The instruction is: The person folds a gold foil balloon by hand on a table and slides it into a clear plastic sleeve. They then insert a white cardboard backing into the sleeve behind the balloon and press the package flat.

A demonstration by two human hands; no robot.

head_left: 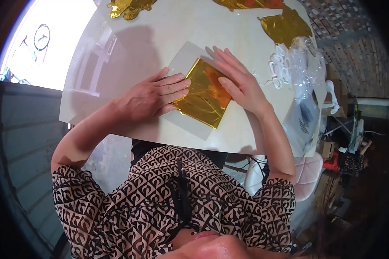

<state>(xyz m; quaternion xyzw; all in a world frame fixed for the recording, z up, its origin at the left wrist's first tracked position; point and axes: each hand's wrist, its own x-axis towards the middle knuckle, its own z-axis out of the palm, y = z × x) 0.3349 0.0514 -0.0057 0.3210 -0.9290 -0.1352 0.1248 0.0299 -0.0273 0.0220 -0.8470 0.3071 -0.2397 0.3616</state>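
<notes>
A folded square of shiny gold foil (pixel 202 97), with an orange patch toward its right side, lies flat on a greyish translucent plastic sheet or sleeve (pixel 186 52). From the left, my left hand (pixel 153 94) rests with fingers stretched out, the tips on the foil's left edge. My right hand (pixel 240 82) is at the foil's right edge, fingers extended and the thumb touching it. Neither hand grasps anything. The plastic sticks out past the foil at the top and bottom corners.
The pale table (pixel 134 49) has gold foil pieces (pixel 285 28) at the far right and another gold foil piece (pixel 131 7) at the far left. White ribbon loops (pixel 279 67) and a crumpled clear plastic bag (pixel 304 64) lie right. A pinkish-white chair (pixel 307 175) stands below the right edge.
</notes>
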